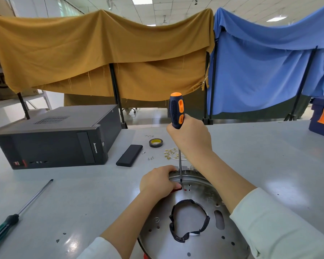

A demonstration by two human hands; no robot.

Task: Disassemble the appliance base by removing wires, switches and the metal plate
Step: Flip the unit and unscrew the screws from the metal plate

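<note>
Appliance base point(193, 227) lying at near edge of surface point(269, 156), metal plate up. Left hand point(158, 182) gripping far rim, steadying. Right hand point(190, 136) wrapping screwdriver point(176, 111), holding upright, tip apparently seating in screw near rim.

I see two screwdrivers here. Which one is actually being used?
The orange-and-black screwdriver, held upright in the right hand with its tip on the metal plate. The green-handled screwdriver lies untouched on the table's left.
</note>
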